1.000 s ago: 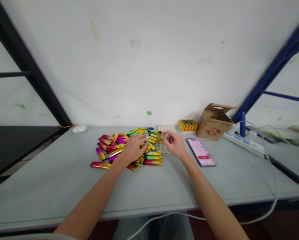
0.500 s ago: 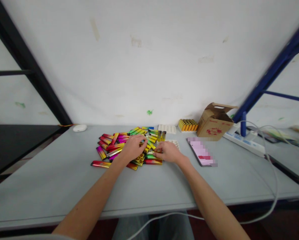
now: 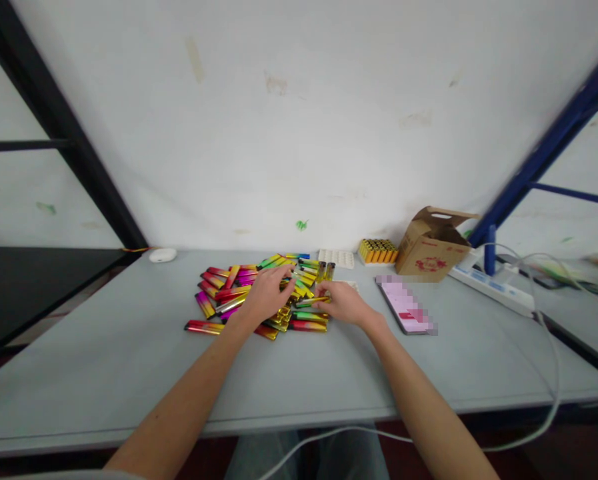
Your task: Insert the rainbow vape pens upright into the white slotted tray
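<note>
A pile of slim, shiny tubes [image 3: 233, 292] with dark ends, in red, gold, green and purple, lies on the table. Over the pile's right part is my left hand [image 3: 266, 295], its thumb and fingers apart; whatever lies beneath the palm is hidden. Thumb and fingertips of my right hand [image 3: 347, 303] close on the end of a green-and-gold tube [image 3: 313, 302] at the pile's right edge. Just beyond that hand, two gold tubes [image 3: 330, 271] stand upright with dark ends up. A white moulded tray [image 3: 352, 285] is mostly covered by the right hand.
Behind lies another white tray [image 3: 336, 258] with hollows. Beside it stands a block of upright gold tubes [image 3: 378, 251], then an open cardboard box [image 3: 426, 250]. A phone [image 3: 406, 305], a power strip [image 3: 493, 287] with white cables and a small white case [image 3: 163, 255] are on the table.
My right hand has shifted slightly right, and a green-and-gold tube now shows at its fingertips. The left hand stays over the pile. The whole view has shifted slightly.
</note>
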`<state>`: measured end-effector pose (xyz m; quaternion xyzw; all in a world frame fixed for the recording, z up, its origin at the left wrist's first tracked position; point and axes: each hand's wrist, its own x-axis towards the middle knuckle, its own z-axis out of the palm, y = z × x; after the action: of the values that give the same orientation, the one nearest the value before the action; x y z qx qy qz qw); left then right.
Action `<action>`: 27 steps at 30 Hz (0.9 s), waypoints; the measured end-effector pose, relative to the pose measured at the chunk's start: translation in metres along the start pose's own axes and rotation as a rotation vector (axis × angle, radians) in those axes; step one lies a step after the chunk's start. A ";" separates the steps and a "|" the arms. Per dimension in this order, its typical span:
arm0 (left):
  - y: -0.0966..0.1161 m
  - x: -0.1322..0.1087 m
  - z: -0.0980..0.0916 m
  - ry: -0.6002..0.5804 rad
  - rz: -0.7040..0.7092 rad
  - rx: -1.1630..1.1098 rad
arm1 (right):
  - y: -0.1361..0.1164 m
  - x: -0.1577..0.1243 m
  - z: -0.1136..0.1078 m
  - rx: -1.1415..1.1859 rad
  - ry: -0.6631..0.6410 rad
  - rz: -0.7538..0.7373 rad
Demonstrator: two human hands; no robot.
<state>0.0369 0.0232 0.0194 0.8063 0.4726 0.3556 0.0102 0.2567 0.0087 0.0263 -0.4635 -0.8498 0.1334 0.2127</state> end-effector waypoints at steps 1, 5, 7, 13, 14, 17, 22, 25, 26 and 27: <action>0.000 0.000 0.000 0.002 -0.001 -0.006 | 0.003 0.000 -0.003 0.028 0.024 -0.001; 0.002 0.000 -0.003 0.012 -0.003 -0.025 | 0.010 0.001 -0.011 0.181 0.192 0.026; 0.003 0.001 -0.003 0.016 -0.008 -0.036 | 0.011 0.003 -0.012 0.302 0.281 0.065; 0.010 0.002 -0.003 0.040 0.006 -0.149 | 0.001 0.014 0.002 0.916 0.411 0.205; 0.013 0.003 -0.002 0.053 0.013 -0.190 | -0.001 0.015 0.005 1.007 0.410 0.225; 0.020 0.003 -0.001 0.077 0.029 -0.319 | -0.007 0.016 0.011 1.182 0.386 0.247; 0.024 0.005 0.002 0.092 -0.055 -0.514 | -0.016 0.014 0.013 1.274 0.300 0.221; 0.023 0.006 0.006 0.081 -0.094 -0.692 | -0.018 0.013 0.011 1.239 0.291 0.225; 0.023 0.007 0.007 0.073 -0.109 -0.744 | -0.018 0.013 0.009 1.217 0.292 0.228; 0.023 0.007 0.008 0.068 -0.134 -0.789 | -0.016 0.014 0.008 1.194 0.302 0.234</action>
<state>0.0611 0.0184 0.0256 0.6957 0.3514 0.5347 0.3266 0.2345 0.0111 0.0299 -0.3684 -0.5329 0.5406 0.5367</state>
